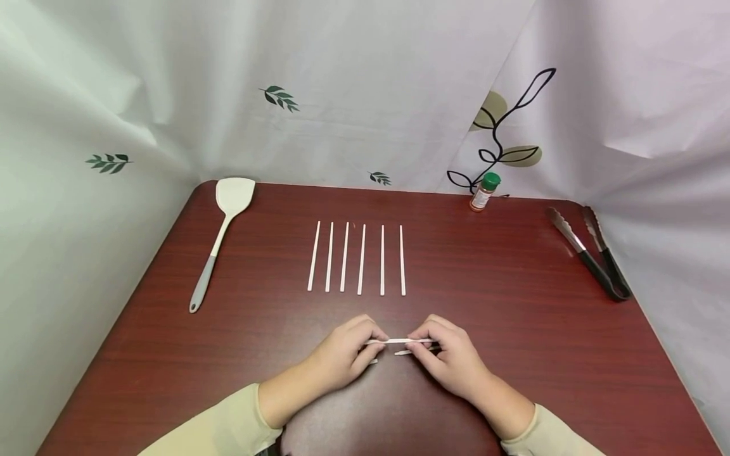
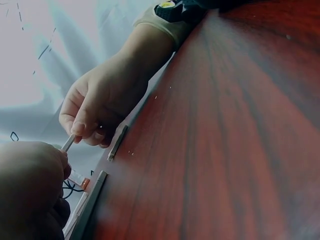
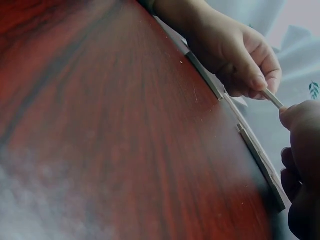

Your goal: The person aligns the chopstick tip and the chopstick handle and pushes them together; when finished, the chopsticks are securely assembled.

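Note:
My left hand (image 1: 349,350) and right hand (image 1: 450,356) pinch a thin white chopstick (image 1: 397,341) level between them, just above the table near its front edge. The thumb and fingers of each hand grip it, with a short stretch bare in the middle. In the right wrist view, two shorter stick pieces, a nearer piece (image 3: 260,165) and a farther piece (image 3: 204,75), lie on the table below the hands. The nearer one's end looks rough. Beyond the hands, several white chopsticks (image 1: 362,259) lie side by side in a spaced row, pointing away from me.
A white turner with a grey handle (image 1: 215,244) lies at the left. A green-capped spice bottle (image 1: 485,192) stands at the back edge, right of centre. Black-handled tongs (image 1: 593,256) lie spread at the far right. White patterned sheeting (image 1: 365,76) surrounds the dark red table (image 1: 485,272).

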Demonstrator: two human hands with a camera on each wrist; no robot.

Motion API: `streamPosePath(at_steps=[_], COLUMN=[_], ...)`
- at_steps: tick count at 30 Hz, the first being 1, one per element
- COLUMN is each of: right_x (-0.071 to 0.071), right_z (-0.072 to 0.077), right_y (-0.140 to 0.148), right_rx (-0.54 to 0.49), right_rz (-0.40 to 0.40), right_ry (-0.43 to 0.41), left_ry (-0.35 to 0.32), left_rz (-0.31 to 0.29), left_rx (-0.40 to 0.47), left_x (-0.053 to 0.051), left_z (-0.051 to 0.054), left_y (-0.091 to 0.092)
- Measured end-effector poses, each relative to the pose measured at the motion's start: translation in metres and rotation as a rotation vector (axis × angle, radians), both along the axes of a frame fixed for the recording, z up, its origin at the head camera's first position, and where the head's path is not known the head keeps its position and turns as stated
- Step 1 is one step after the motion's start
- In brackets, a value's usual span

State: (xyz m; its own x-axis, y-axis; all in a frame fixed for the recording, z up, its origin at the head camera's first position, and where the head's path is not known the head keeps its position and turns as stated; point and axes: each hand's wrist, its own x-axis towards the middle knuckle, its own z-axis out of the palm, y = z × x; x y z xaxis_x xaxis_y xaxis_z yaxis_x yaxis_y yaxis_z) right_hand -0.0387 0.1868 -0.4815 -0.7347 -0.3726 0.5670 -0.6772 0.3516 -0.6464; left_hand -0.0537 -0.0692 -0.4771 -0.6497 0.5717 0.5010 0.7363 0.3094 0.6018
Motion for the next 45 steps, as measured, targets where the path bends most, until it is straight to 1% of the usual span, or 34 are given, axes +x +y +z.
streamPosePath(at_steps=[4,8,11,15,18,20,23,25,27,29,32,34,36,40,43,45], right_x=[0.001,0.0,0.0,-0.001,-0.001,-0.001,0.0,0.0,0.0,-0.001,-0.004,-0.006,-0.008,-0.012,-0.014,-0.015], right_z=[0.001,0.001,0.0,0.0,0.001,0.001,0.0,-0.001,-0.002,-0.002,-0.002,-0.001,0.0,0.001,0.001,0.001], right_y=[0.001,0.001,0.002,0.003,0.003,0.004,0.006,0.008,0.008,0.009,0.009,0.009,0.009,0.01,0.011,0.011], right_rx=[0.005,0.006,0.0,-0.037,-0.081,-0.13,-0.224,-0.3,-0.368,-0.416,-0.473,-0.522,-0.58,-0.705,-0.759,-0.768], right_rz=[0.003,0.004,0.0,-0.02,-0.05,-0.067,-0.071,-0.058,-0.039,-0.041,-0.071,-0.108,-0.143,-0.178,-0.167,-0.156], right_ry=[-0.002,0.0,0.007,0.022,0.012,-0.036,-0.16,-0.242,-0.297,-0.32,-0.334,-0.362,-0.407,-0.495,-0.513,-0.51], left_ry=[-0.001,-0.025,-0.02,0.0,0.011,0.021,0.048,0.063,0.067,0.06,0.037,0.023,0.031,0.105,0.145,0.159], left_rz=[0.0,0.005,0.004,-0.001,0.001,0.002,-0.003,-0.006,-0.005,0.0,-0.003,-0.017,-0.038,-0.092,-0.149,-0.187], left_rx=[-0.009,-0.018,-0.015,0.001,0.007,0.009,0.024,0.039,0.05,0.049,0.027,-0.003,-0.032,-0.054,-0.042,-0.043], left_x=[0.001,0.002,0.003,0.003,0.002,0.002,0.0,-0.001,-0.001,-0.001,-0.001,-0.001,-0.001,-0.002,-0.004,-0.004], left_z=[0.001,0.003,0.003,0.003,0.003,0.002,0.001,0.001,0.0,0.001,0.001,0.001,0.001,0.0,0.0,0.0], left_y=[0.002,0.003,0.003,0.003,0.002,0.002,0.001,0.001,0.001,0.001,0.001,0.0,-0.001,-0.003,-0.004,-0.004])
